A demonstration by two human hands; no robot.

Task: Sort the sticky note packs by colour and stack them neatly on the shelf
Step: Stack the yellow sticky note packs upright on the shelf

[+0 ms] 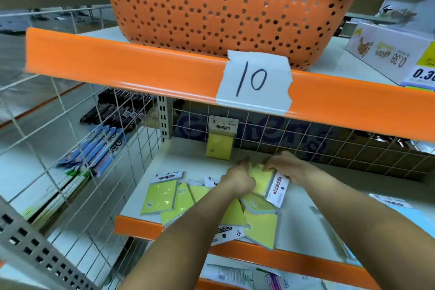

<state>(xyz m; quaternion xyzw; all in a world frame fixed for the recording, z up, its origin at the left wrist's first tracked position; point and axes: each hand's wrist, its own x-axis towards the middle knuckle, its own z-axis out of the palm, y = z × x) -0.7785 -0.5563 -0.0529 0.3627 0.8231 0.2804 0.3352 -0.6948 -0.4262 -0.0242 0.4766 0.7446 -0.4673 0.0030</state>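
Hands meet at frame centre: left hand and right hand both pinch one yellow pack above the shelf. Loose packs crowd lower left; bare shelf lies right.

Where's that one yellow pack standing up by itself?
In the head view, the upright yellow pack leans against the wire grid at the back of the shelf, just beyond both hands, under the "10" label.

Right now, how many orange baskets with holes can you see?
1. The orange basket sits on the upper shelf, just behind the paper label marked 10. Its top is cut off by the picture, so anything behind it may be hidden.
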